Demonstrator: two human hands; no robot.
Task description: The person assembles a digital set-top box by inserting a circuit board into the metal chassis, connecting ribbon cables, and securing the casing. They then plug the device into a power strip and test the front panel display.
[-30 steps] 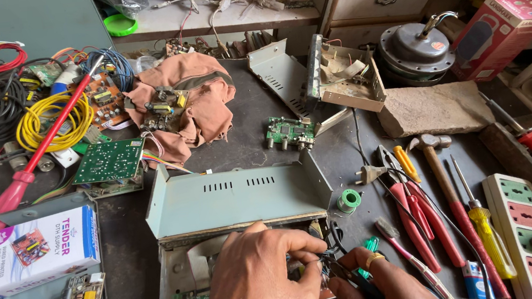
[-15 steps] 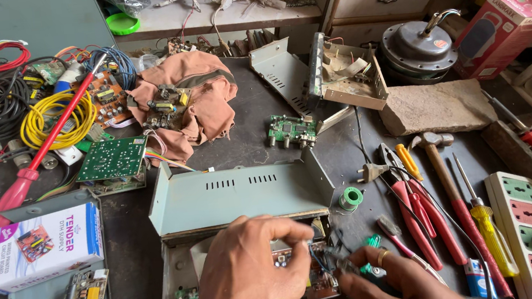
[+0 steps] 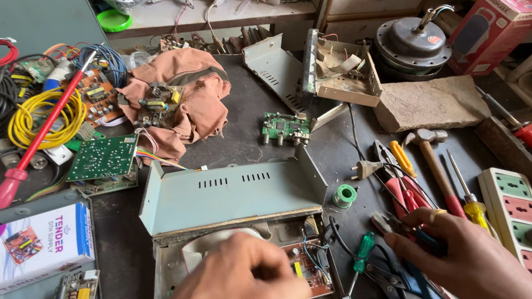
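An open grey metal case (image 3: 231, 193) lies in front of me with its lid tipped up. Inside it sits a small circuit board (image 3: 308, 270) with wires. My left hand (image 3: 241, 294) hovers over the case, fingers curled beside the board; what they pinch is hidden. To the right of the case, my right hand (image 3: 468, 253) has its fingers closed over a pair of pliers (image 3: 384, 224) lying among the tools. A green-handled screwdriver (image 3: 361, 257) lies on the bench between the case and my right hand.
Screwdrivers, a hammer (image 3: 431, 158) and a green-and-red power strip (image 3: 531, 227) lie at the right. A green circuit board (image 3: 103, 157), a brown cloth (image 3: 189, 105), yellow cable (image 3: 42, 117) and a white box (image 3: 26, 250) crowd the left. A solder spool (image 3: 345, 195) sits by the case.
My right hand left the inside of the case and moved right onto the pliers. The green screwdriver now lies free on the bench. My left hand stayed over the case.
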